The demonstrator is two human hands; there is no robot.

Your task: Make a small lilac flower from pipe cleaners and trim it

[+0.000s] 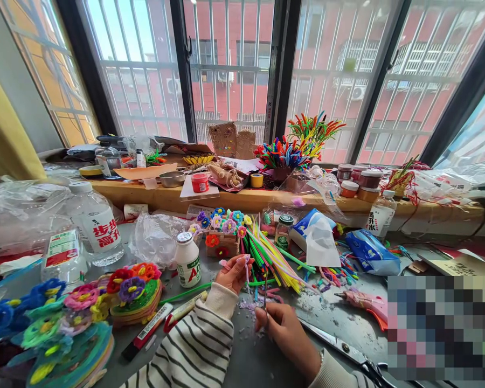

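My left hand (231,274) pinches a lilac pipe cleaner (248,268), part of which hangs down below the fingertips. Just to its right, my right hand (285,328) is closed round a small pair of scissors (265,291) with the blades pointing up. The handles are mostly hidden in the fingers, and I cannot tell how far the blades are apart. Lilac fluff clippings (249,306) lie on the grey table beneath both hands. Behind them rests a bundle of coloured pipe cleaners (272,256), beside a small basket (223,248) topped with pipe-cleaner flowers.
Finished flower pieces (73,345) fill the left front, near a white drink bottle (187,261) and a red-black marker-like box (147,331). Large scissors (339,345) and a pink glue gun (361,302) lie right. Tissue packs (372,252) and a glass jar (283,231) stand behind.
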